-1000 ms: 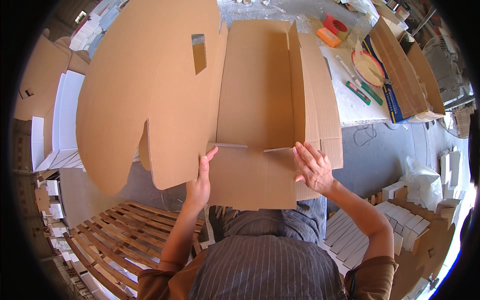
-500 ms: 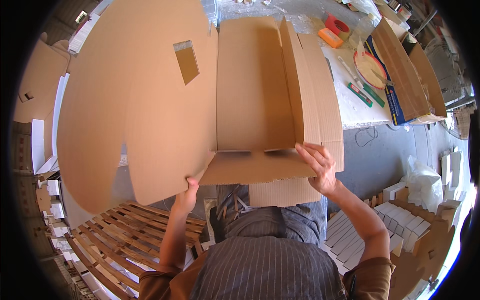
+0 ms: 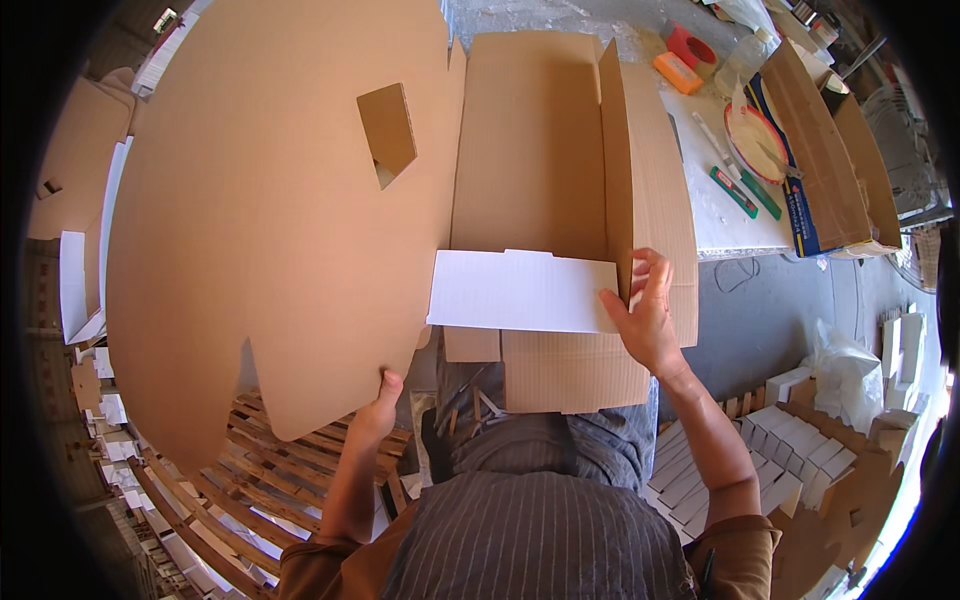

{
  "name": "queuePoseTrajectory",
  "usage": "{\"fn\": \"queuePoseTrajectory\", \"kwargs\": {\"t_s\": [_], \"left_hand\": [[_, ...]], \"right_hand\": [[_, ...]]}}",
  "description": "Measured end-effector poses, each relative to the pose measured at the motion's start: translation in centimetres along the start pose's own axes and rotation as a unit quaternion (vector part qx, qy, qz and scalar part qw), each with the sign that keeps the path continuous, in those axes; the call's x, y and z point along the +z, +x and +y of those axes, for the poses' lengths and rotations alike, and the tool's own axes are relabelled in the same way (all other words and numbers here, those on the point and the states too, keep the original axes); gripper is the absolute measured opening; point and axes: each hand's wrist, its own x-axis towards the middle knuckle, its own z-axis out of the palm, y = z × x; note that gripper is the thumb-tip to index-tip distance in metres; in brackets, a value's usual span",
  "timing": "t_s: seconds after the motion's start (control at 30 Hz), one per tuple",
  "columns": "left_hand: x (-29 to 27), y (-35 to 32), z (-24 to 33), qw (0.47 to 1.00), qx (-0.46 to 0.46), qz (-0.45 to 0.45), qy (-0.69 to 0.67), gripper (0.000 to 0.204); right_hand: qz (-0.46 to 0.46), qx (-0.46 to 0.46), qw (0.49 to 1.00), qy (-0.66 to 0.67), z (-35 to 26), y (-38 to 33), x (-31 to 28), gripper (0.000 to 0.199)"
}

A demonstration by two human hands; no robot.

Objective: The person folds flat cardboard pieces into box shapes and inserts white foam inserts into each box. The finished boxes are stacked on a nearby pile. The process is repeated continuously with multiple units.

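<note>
A partly folded cardboard box (image 3: 530, 150) lies in front of me, brown inside. Its front wall (image 3: 525, 290) stands up, showing a white outer face toward me. My right hand (image 3: 648, 315) pinches the near right corner, thumb on the white face and fingers behind the right side wall (image 3: 616, 170). On the left rises the box's large lid panel (image 3: 260, 220), with a cut-out hole near its middle. My left hand (image 3: 378, 405) grips the lid's lower edge, thumb on the brown face; its other fingers are hidden behind. Flat cardboard (image 3: 575, 370) lies under the box.
On the table's right stand a red-rimmed bowl of paste (image 3: 757, 143), green cutters (image 3: 735, 192), a tape roll (image 3: 690, 47) and an open carton (image 3: 825, 150). A wooden pallet (image 3: 270, 460) sits low left. White boxes (image 3: 800, 440) are stacked low right.
The front wall has swung upright, so its white face now shows. My right hand has risen with it to the corner. The lid panel has shifted slightly, still held by my left hand.
</note>
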Motion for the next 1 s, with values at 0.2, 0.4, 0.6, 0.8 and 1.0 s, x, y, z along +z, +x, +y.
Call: {"fn": "queuePoseTrajectory", "kwargs": {"t_s": [0.2, 0.4, 0.6, 0.8, 1.0], "left_hand": [[3.1, 1.4, 6.2, 0.999, 0.032, -0.023, 0.004, 0.060], [4.1, 2.5, 8.2, 0.996, 0.078, -0.035, 0.004, 0.066], [4.3, 2.6, 7.6, 0.996, 0.089, -0.021, -0.018, 0.060], [4.1, 3.3, 7.9, 0.994, 0.098, -0.026, -0.048, 0.064], [4.0, 3.3, 7.5, 0.991, 0.119, -0.027, -0.051, 0.058]], "right_hand": [[-0.111, -0.275, 0.944, -0.143, -1.3, 0.3, 0.2, 0.034], [-0.316, -0.213, 0.888, -0.258, -3.8, 0.6, 1.8, 0.059], [-0.344, -0.224, 0.891, -0.194, -3.6, 2.2, 4.7, 0.039], [-0.473, -0.127, 0.860, -0.144, -4.0, 5.3, 4.3, 0.053], [-0.646, -0.027, 0.757, -0.099, -5.2, 7.7, 3.8, 0.056]]}}
